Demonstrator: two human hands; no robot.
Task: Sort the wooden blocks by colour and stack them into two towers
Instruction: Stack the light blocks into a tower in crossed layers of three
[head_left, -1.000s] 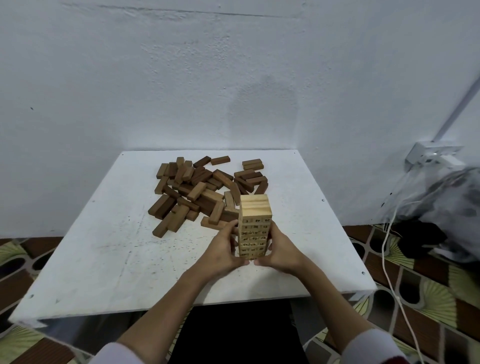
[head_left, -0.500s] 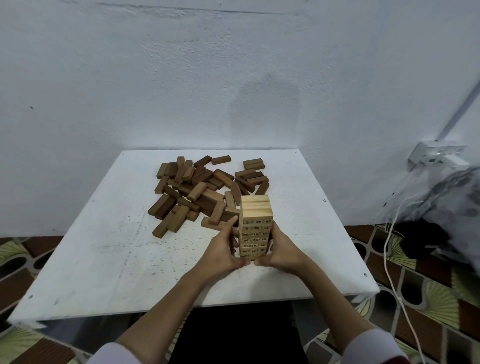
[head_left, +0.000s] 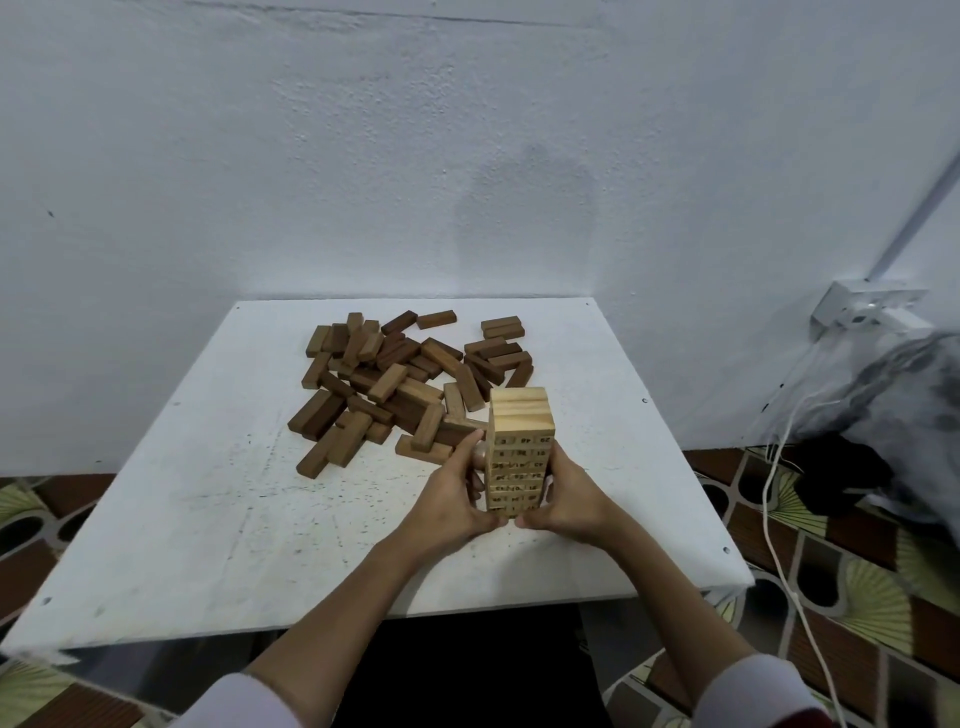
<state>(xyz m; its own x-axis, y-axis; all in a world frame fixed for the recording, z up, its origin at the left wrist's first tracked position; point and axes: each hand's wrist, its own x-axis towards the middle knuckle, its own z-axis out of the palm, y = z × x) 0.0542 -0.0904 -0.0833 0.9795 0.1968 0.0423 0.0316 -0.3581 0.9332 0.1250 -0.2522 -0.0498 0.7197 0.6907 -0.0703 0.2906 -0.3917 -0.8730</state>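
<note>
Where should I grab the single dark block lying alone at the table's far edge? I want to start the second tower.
Take the dark block across its long sides, coming from above. It lies flat on the white table, apart from the pile, so both sides are free.

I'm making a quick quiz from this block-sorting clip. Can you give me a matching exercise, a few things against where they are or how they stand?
Things:
1. light tower
2. dark blocks
3. left hand
4. white cable

Places or states:
A. lying loose in a heap at the far side of the table
B. hanging over the patterned floor, right of the table
C. standing upright near the table's front edge, held from both sides
D. pressed against the tower's left side, opposite the right hand

Pairs: 1-C, 2-A, 3-D, 4-B
</note>
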